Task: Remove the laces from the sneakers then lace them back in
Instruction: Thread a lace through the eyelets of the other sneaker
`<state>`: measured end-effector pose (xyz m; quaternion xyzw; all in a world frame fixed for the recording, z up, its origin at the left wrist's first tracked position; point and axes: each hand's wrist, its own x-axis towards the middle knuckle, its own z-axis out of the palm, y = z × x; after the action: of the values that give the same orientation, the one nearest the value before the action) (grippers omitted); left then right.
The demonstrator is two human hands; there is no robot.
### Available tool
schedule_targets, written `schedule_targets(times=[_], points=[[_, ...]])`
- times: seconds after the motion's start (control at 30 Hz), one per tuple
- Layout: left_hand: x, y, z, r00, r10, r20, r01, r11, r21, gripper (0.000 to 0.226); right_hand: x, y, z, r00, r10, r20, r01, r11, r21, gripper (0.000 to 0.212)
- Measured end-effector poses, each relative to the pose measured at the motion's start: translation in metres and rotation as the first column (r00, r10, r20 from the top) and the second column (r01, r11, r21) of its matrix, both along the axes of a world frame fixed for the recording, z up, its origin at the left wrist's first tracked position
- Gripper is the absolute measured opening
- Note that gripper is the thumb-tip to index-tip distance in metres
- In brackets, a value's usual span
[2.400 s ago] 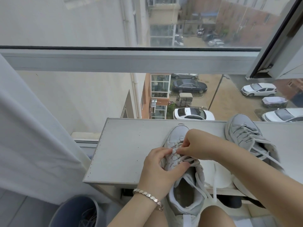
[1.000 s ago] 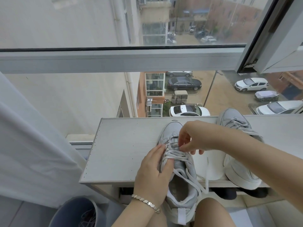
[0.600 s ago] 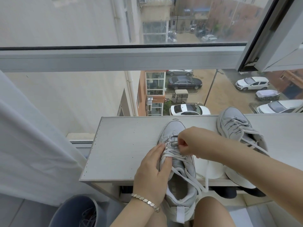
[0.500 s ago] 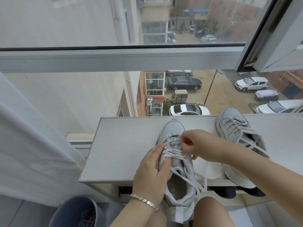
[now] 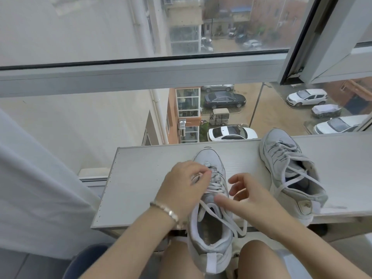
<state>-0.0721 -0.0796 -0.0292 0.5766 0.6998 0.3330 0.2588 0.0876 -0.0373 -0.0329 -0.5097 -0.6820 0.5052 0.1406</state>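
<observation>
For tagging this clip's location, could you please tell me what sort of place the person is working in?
Probably an upper-floor flat, right at a window: the window frame spans the view, parked cars lie far below outside, and a white curtain hangs at the left.

Flat, overcast daylight is coming in through the window [image 5: 80,33] ahead, lighting everything evenly and fairly brightly. Only faint, soft-edged shadows are falling on the pale shelf [image 5: 138,182] beside the near sneaker [image 5: 211,234]. Motion blur is smearing the fingers of the left hand [image 5: 181,190], the lace [image 5: 217,188] they are pinching, and the thumb of the right hand [image 5: 247,200] (both shoes are showing crisp). The upper glass is looking hazy, and the wide lens is tilting and bowing the window frame [image 5: 141,77] toward the edges.
</observation>
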Motion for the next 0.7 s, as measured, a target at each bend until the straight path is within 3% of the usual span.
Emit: schedule_targets(times=[0.07, 0.23, 0.43, 0.63, 0.7], points=[[-0.005, 0.019, 0.010, 0.994, -0.060, -0.092, 0.046, 0.988, -0.145, 0.018, -0.005, -0.001, -0.002, 0.998, 0.011, 0.069, -0.008, 0.999, -0.042, 0.043], [-0.007, 0.039, 0.011, 0.981, -0.164, -0.101, 0.128, 0.948, -0.291, 0.007, -0.005, -0.002, -0.012, 0.998, -0.058, -0.038, 0.056, 0.997, -0.062, 0.030], [-0.004, 0.036, 0.001, 0.983, -0.181, 0.005, 0.176, 0.951, -0.253, 0.006, -0.008, -0.010, -0.014, 0.998, -0.062, -0.018, 0.063, 0.995, 0.081, 0.021], [-0.003, 0.028, -0.010, 0.978, -0.198, -0.057, 0.188, 0.971, -0.147, 0.021, -0.011, -0.015, -0.013, 0.989, 0.062, 0.136, -0.097, 0.958, 0.271, 0.016], [-0.006, 0.024, -0.012, 0.979, -0.203, -0.008, 0.202, 0.976, -0.075, 0.022, -0.015, -0.016, -0.013, 0.980, 0.076, 0.183, -0.129, 0.945, 0.299, 0.016]])
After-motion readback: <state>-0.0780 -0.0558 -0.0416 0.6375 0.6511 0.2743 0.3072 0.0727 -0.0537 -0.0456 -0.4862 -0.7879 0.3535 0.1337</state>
